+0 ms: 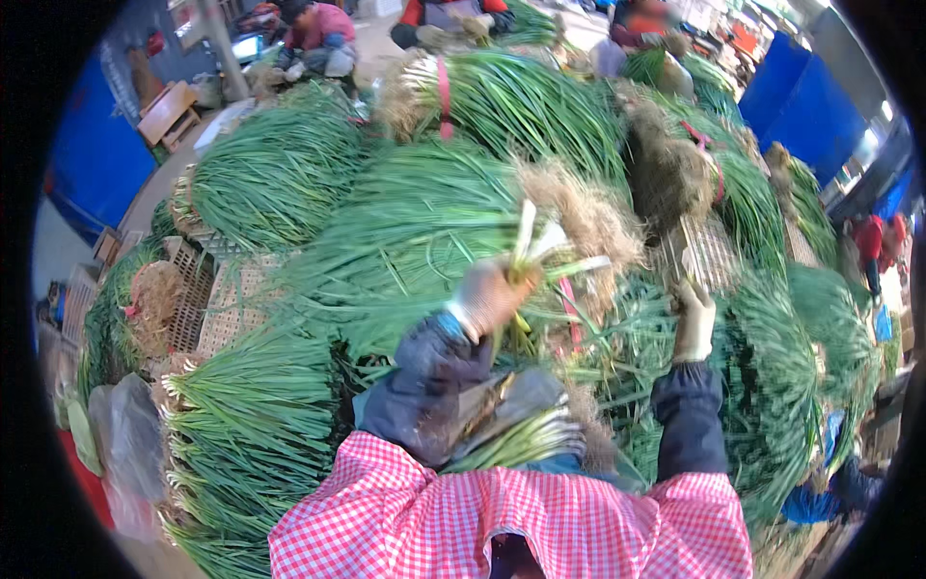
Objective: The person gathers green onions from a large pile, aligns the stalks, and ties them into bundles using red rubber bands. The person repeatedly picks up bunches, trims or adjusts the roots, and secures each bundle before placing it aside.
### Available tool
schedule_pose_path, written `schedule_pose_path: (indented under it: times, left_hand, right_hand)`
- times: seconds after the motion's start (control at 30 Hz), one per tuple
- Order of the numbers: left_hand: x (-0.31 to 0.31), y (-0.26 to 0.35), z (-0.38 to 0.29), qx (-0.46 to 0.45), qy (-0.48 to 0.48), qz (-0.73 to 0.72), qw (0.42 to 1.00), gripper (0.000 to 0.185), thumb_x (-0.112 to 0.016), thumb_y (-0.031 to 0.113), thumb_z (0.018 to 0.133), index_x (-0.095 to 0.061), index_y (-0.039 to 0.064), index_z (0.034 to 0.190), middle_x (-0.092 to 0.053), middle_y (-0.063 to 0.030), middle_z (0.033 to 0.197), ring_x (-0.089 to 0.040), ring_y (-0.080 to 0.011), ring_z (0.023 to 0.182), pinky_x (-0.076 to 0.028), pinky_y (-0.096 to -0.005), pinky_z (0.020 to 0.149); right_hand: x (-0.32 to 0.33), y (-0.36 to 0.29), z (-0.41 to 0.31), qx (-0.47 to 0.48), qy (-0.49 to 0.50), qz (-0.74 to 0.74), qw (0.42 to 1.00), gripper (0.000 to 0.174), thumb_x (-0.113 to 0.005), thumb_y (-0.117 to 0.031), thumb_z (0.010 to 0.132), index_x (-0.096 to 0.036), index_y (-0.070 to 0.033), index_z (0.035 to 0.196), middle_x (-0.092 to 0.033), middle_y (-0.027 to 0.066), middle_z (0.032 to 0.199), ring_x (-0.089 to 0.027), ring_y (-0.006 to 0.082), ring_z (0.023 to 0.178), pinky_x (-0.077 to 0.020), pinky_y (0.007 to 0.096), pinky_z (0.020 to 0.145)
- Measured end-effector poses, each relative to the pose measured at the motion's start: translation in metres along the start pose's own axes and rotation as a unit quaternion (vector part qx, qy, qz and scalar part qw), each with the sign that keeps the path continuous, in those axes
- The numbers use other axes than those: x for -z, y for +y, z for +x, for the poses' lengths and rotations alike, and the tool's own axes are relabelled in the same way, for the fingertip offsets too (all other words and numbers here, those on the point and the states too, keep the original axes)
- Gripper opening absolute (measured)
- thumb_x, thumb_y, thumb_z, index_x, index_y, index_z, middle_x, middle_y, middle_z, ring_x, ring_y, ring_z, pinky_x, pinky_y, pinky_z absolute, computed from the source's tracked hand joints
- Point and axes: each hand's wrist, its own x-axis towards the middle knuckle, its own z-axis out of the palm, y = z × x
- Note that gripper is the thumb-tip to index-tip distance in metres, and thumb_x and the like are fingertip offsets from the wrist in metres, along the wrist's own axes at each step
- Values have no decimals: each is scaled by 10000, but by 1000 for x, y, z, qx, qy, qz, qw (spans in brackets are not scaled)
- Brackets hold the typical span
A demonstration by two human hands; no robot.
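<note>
My left hand, in a light glove and blurred, grips a small bunch of green leafy stalks with white ends fanning upward. Off to the right, my gloved right hand has its fingers bent by a pale crate; whether something thin is between them is unclear. Behind my left hand lies a big heap of long green leaves, with a mass of tan roots at its right end. Several stalks with pale ends lie across my lap. A pink strap shows between my hands.
Neatly layered stalks are piled at my left. A strapped bundle lies at the back, and plastic crates stand on the left. Another crate is near my right hand. People sit beyond the bundles.
</note>
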Motion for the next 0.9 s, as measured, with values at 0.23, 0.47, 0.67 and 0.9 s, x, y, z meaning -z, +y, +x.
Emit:
schedule_pose_path:
  times: [0.23,0.47,0.67,0.9]
  left_hand:
    - [0,4,-2,21,-93,-290,952,274,-720,258,965,-709,3,866,-666,-13,712,-585,-100,636,-482,-274,597]
    - [-4,-1,-2,-74,-39,-251,964,246,-725,197,965,-731,-10,1097,-717,-13,934,-611,-79,861,-509,-254,780]
    - [-11,6,-9,-109,-33,-236,965,227,-744,211,947,-749,-15,948,-704,-26,777,-623,-108,728,-498,-260,669]
    - [-2,-1,-3,-67,-85,-269,957,290,-685,244,990,-724,-7,848,-686,-30,747,-579,-104,679,-469,-278,645]
  right_hand:
    - [-93,-27,-61,70,-269,-46,959,272,-742,-94,870,-695,38,1103,-731,88,1049,-663,125,876,-526,272,816]
    - [-133,-58,-60,-1,-112,169,979,190,-720,-110,926,-665,32,1039,-686,41,892,-592,107,737,-489,251,715]
    - [-136,-66,-73,17,-144,-4,989,324,-710,-168,947,-661,63,1170,-713,75,989,-633,120,881,-507,276,814]
    - [-74,-36,-40,43,-166,1,985,336,-698,-109,878,-668,65,1164,-723,103,979,-570,132,763,-462,296,724]
